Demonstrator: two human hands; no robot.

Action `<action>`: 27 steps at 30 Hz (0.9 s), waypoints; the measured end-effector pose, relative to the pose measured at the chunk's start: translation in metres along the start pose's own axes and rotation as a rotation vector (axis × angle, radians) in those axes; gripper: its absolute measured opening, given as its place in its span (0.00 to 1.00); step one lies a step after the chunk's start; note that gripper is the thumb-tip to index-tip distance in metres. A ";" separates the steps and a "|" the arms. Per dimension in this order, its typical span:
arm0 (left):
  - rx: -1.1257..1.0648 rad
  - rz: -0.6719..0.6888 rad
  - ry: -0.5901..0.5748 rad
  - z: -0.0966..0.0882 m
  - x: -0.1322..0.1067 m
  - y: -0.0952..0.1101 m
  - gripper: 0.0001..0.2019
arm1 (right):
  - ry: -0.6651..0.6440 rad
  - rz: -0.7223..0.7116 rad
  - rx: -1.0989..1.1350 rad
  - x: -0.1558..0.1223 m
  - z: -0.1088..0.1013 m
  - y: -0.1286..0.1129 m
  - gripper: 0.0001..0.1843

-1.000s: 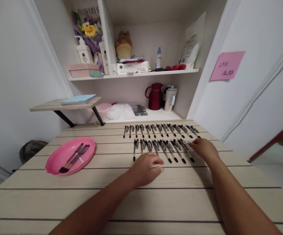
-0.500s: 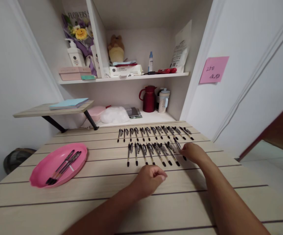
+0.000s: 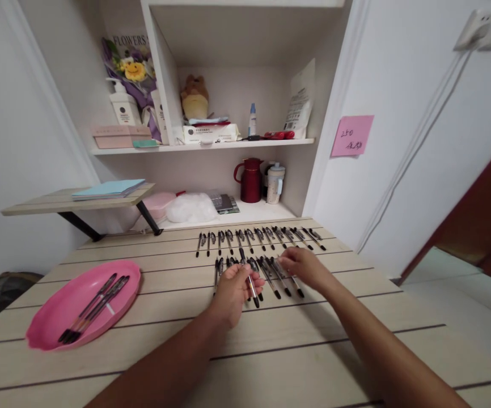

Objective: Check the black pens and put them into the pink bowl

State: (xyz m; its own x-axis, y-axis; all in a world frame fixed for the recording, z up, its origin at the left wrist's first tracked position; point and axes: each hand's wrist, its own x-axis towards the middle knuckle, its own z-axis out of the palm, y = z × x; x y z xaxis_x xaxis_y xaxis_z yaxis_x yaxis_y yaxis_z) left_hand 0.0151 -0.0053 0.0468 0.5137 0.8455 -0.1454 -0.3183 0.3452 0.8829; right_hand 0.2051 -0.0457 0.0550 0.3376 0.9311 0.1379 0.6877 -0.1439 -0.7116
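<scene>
My left hand [image 3: 233, 289] is closed round a black-and-clear pen [image 3: 250, 280], held slanted above the front row. Its upper end is dark and points away from me. My right hand [image 3: 305, 266] is at the right end of that row, its fingers curled at the upper part of the last pen [image 3: 299, 288]. What its fingertips grip, if anything, is hidden. Front-row pens [image 3: 271, 279] lie side by side, partly covered by my left hand. Behind them runs a second row of pens [image 3: 231, 242], with short dark pieces that look like caps beside them.
At left, a pink tray [image 3: 37, 334] holds a few pens [image 3: 96, 309]. A small raised shelf [image 3: 37, 204] carries blue paper [image 3: 109, 188]. Behind the wooden table [image 3: 177, 362] stand a red jug [image 3: 251, 180], a lidded cup [image 3: 275, 184] and a white plastic bag [image 3: 192, 208].
The pen my right hand held at the front row's right end is gone from there; my left hand now holds a pen. My right hand has shifted left. The view has tilted slightly.
</scene>
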 end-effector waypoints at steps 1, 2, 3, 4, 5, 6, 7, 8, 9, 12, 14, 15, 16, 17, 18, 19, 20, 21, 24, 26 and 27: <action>0.012 -0.008 -0.016 0.000 0.002 0.001 0.16 | 0.129 0.070 -0.153 0.006 -0.008 0.013 0.08; 0.022 -0.010 -0.033 0.000 0.003 0.001 0.16 | 0.199 0.146 -0.274 0.010 -0.014 0.026 0.09; 0.027 -0.008 -0.047 -0.001 0.005 0.001 0.16 | 0.217 0.200 -0.349 0.014 -0.017 0.039 0.14; 0.026 -0.004 -0.062 -0.002 0.007 0.000 0.16 | 0.211 0.232 -0.397 0.015 -0.018 0.050 0.18; 0.020 -0.003 -0.078 -0.003 0.008 -0.002 0.17 | 0.205 0.241 -0.429 0.016 -0.017 0.059 0.22; 0.013 -0.005 -0.096 -0.005 0.009 -0.003 0.17 | 0.205 0.238 -0.449 0.016 -0.014 0.066 0.24; 0.007 -0.008 -0.114 -0.006 0.009 -0.005 0.17 | 0.205 0.227 -0.460 0.016 -0.010 0.071 0.25; 0.008 -0.013 -0.133 -0.007 0.009 -0.007 0.17 | 0.208 0.214 -0.465 0.015 -0.006 0.074 0.25; 0.011 -0.018 -0.151 -0.009 0.009 -0.008 0.17 | 0.210 0.204 -0.464 0.015 -0.003 0.076 0.24; 0.030 -0.030 -0.186 -0.012 0.006 -0.009 0.17 | 0.200 0.194 -0.437 0.013 0.000 0.079 0.21; 0.038 -0.037 -0.202 -0.013 0.003 -0.010 0.17 | 0.199 0.202 -0.435 0.010 -0.004 0.081 0.20; 0.044 -0.043 -0.213 -0.014 0.003 -0.010 0.17 | 0.197 0.209 -0.444 0.007 -0.007 0.082 0.19; 0.053 -0.051 -0.227 -0.014 0.002 -0.011 0.16 | 0.200 0.215 -0.453 0.004 -0.011 0.081 0.18; 0.063 -0.057 -0.245 -0.014 0.002 -0.012 0.16 | 0.210 0.218 -0.450 0.001 -0.015 0.080 0.16; 0.072 -0.060 -0.264 -0.013 0.001 -0.014 0.15 | 0.223 0.213 -0.423 -0.002 -0.018 0.076 0.14; 0.079 -0.059 -0.283 -0.013 0.001 -0.016 0.15 | 0.235 0.203 -0.355 -0.004 -0.021 0.070 0.11; 0.083 -0.057 -0.300 -0.012 0.000 -0.018 0.15 | 0.247 0.193 -0.239 -0.007 -0.023 0.062 0.08; 0.086 -0.054 -0.314 -0.011 0.000 -0.019 0.16 | 0.246 0.181 -0.077 -0.008 -0.022 0.052 0.06; 0.094 -0.053 -0.341 -0.010 -0.003 -0.023 0.16 | 0.182 0.186 0.558 -0.008 -0.011 0.015 0.08; 0.098 -0.051 -0.348 -0.010 -0.005 -0.024 0.16 | 0.159 0.170 0.862 -0.006 0.001 -0.006 0.11; 0.100 -0.047 -0.348 -0.010 -0.005 -0.024 0.16 | 0.158 0.160 0.959 -0.004 0.007 -0.014 0.12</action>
State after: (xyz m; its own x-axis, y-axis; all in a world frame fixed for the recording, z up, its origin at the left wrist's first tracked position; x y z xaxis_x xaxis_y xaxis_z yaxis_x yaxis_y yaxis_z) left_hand 0.0117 -0.0140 0.0222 0.7719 0.6344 -0.0416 -0.2170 0.3244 0.9207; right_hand 0.1896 -0.0452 0.0594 0.5116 0.8586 0.0323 -0.1627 0.1338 -0.9776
